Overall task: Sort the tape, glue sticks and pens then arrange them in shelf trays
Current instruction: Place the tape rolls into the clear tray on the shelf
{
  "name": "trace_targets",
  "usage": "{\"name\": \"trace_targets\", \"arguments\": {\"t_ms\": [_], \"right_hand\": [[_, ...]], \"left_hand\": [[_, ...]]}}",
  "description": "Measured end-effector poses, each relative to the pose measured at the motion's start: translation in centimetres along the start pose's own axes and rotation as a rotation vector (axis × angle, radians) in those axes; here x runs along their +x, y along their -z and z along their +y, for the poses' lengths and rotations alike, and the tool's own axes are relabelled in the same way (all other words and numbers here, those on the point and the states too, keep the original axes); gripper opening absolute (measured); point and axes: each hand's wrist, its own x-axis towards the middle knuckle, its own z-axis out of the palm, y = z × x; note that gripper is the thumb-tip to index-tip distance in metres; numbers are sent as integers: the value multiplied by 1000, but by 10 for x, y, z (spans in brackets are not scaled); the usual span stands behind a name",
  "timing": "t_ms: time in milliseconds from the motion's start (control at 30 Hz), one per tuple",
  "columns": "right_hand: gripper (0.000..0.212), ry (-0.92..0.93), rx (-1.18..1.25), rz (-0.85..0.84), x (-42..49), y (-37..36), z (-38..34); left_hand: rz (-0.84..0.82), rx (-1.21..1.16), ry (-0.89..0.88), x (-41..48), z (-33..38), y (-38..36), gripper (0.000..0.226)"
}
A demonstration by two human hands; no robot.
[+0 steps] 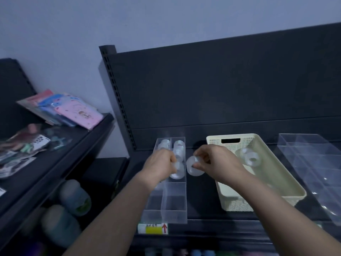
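A narrow clear tray [173, 209] stands on the dark shelf, split lengthwise, with several clear tape rolls [179, 148] lined up at its far end. My left hand [160, 166] is over the tray, fingers closed on a tape roll [178, 172] in the right lane. My right hand [216, 163] hovers between the tray and a cream basket [287, 191], pinching another clear tape roll [192, 168]. More tape rolls [251, 157] lie inside the basket.
A large clear divided tray [313, 167] lies right of the basket. The shelf's back panel [221, 89] rises behind. A price label [153, 229] sits on the shelf edge. Left, another shelf [77, 137] holds packaged items [73, 111]; bottles [75, 198] stand below.
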Motion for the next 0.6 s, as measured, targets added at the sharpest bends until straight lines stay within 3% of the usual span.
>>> {"name": "trace_targets", "arguments": {"t_ms": [200,433,600], "right_hand": [[28,-38,-32,41,-18,-10,-4],[27,-33,-82,58,-5,-33,-31],[35,-45,-236,-105,19,-61,-46]], "left_hand": [[12,242,-161,9,-5,-29,18],[114,27,-129,6,-34,-12,30],[175,-25,-133,-1,-58,9,25]]}}
